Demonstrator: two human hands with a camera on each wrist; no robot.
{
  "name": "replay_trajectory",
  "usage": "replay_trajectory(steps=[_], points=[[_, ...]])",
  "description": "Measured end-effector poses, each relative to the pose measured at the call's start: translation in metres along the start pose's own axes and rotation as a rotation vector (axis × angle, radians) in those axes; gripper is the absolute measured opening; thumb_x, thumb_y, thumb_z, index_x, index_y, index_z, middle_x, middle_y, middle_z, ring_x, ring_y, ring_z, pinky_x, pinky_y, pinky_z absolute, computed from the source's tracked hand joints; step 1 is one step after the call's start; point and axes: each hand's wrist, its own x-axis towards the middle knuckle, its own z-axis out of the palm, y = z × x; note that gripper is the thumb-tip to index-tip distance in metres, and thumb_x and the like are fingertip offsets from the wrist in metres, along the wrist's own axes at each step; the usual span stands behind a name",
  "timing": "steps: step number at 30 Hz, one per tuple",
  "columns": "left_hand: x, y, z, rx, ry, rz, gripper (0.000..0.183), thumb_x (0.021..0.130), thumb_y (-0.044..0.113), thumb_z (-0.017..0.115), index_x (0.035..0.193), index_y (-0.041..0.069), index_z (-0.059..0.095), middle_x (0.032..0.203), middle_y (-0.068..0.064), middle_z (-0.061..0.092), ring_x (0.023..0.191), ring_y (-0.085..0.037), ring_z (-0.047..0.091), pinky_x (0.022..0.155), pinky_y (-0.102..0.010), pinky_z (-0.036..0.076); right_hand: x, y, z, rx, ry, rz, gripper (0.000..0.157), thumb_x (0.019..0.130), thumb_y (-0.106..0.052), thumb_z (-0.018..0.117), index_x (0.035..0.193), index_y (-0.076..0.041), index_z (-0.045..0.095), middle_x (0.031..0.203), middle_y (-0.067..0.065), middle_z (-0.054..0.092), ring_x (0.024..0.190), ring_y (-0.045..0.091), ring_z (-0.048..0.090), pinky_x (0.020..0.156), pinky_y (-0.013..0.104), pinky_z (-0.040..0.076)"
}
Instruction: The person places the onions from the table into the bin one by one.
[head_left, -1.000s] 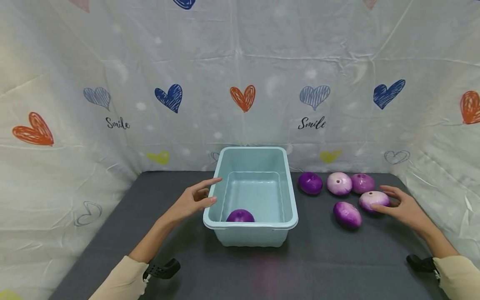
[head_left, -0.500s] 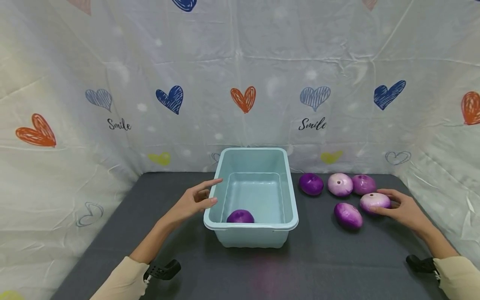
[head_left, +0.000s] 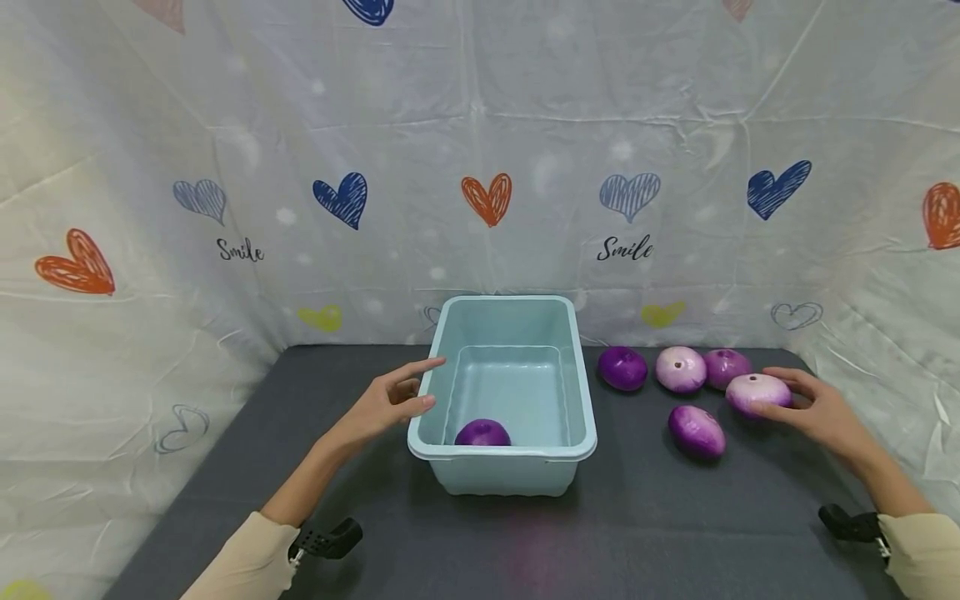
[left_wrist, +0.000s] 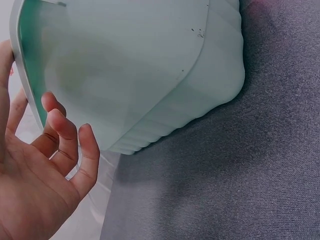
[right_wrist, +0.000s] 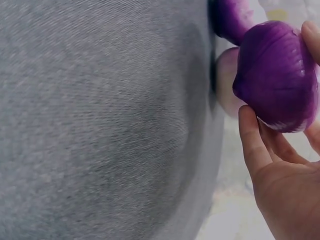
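Note:
My right hand holds a pale purple onion between thumb and fingers. In the right wrist view this onion is deep purple on its underside and stands clear of the cloth. My left hand is at the left rim of a light blue plastic tub, its index finger reaching over the rim. The left wrist view has its other fingers loosely bent beside the tub wall, gripping nothing. A purple onion lies inside the tub near its front wall, partly hidden.
Right of the tub, a dark purple onion, a whitish onion and a purple onion line the back of the grey-covered table. Another onion lies nearer. A heart-print curtain hangs behind.
The right hand has closed on the pale onion and raised it slightly, moving up and to the right. The left hand and the tub have stayed in place.

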Motion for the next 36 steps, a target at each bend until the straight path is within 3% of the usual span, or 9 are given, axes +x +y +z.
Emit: replay_trajectory(steps=[3, 7, 13, 18, 24, 31, 36], points=[[0.001, -0.001, -0.001, 0.009, 0.002, 0.013, 0.056, 0.102, 0.019, 0.066, 0.154, 0.024, 0.047, 0.115, -0.017, 0.064, 0.096, -0.028, 0.061, 0.079, -0.046, 0.050, 0.002, -0.004, -0.002, 0.012, 0.004, -0.009, 0.055, 0.092, -0.008, 0.078, 0.139, 0.005, 0.052, 0.121, -0.018, 0.052, 0.101, -0.011, 0.056, 0.077, 0.013, 0.047], [0.002, -0.002, -0.002, 0.025, 0.003, 0.028, 0.055, 0.101, 0.017, 0.067, 0.153, 0.021, 0.050, 0.084, -0.015, 0.056, 0.080, -0.026, 0.054, 0.073, -0.043, 0.049, 0.003, -0.013, -0.009, 0.030, 0.003, 0.001, 0.052, 0.095, -0.011, 0.074, 0.141, -0.001, 0.053, 0.124, -0.015, 0.051, 0.102, -0.011, 0.055, 0.078, 0.013, 0.047], [0.003, -0.001, -0.002, 0.032, 0.003, 0.050, 0.054, 0.100, 0.015, 0.068, 0.152, 0.018, 0.051, 0.080, -0.017, 0.051, 0.072, -0.026, 0.048, 0.067, -0.037, 0.046, 0.006, -0.022, -0.015, 0.058, -0.006, -0.015, 0.051, 0.098, -0.009, 0.070, 0.146, -0.008, 0.052, 0.126, -0.018, 0.050, 0.108, -0.009, 0.052, 0.080, 0.014, 0.047], [0.005, 0.000, -0.003, 0.031, 0.009, 0.078, 0.052, 0.100, 0.014, 0.068, 0.150, 0.013, 0.054, 0.079, -0.020, 0.047, 0.065, -0.021, 0.044, 0.064, -0.034, 0.044, 0.009, -0.033, -0.013, 0.062, -0.021, -0.036, 0.053, 0.099, -0.009, 0.069, 0.148, -0.008, 0.050, 0.131, -0.016, 0.049, 0.110, -0.008, 0.052, 0.081, 0.014, 0.047], [0.006, 0.000, -0.005, 0.025, 0.021, 0.068, 0.049, 0.100, 0.014, 0.069, 0.147, 0.010, 0.056, 0.078, -0.013, 0.046, 0.064, -0.019, 0.042, 0.065, -0.034, 0.043, 0.016, -0.051, -0.005, 0.130, -0.060, -0.077, 0.056, 0.098, -0.002, 0.068, 0.151, -0.006, 0.048, 0.133, -0.012, 0.051, 0.113, -0.004, 0.056, 0.083, 0.017, 0.049], [0.009, -0.003, -0.004, 0.033, 0.036, 0.096, 0.048, 0.100, 0.012, 0.068, 0.146, 0.006, 0.056, 0.077, -0.011, 0.046, 0.065, -0.033, 0.039, 0.063, -0.034, 0.042, 0.028, -0.067, 0.010, 0.258, -0.065, -0.110, 0.056, 0.095, 0.007, 0.068, 0.147, 0.001, 0.050, 0.132, -0.006, 0.058, 0.113, 0.003, 0.061, 0.083, 0.020, 0.051], [0.008, -0.003, -0.003, 0.031, 0.045, 0.105, 0.048, 0.100, 0.012, 0.068, 0.147, 0.007, 0.056, 0.077, -0.010, 0.047, 0.064, -0.021, 0.042, 0.062, -0.033, 0.041, 0.037, -0.075, 0.019, 0.327, -0.112, -0.134, 0.055, 0.094, 0.009, 0.067, 0.146, 0.002, 0.049, 0.132, -0.001, 0.057, 0.114, 0.007, 0.061, 0.084, 0.022, 0.052]])
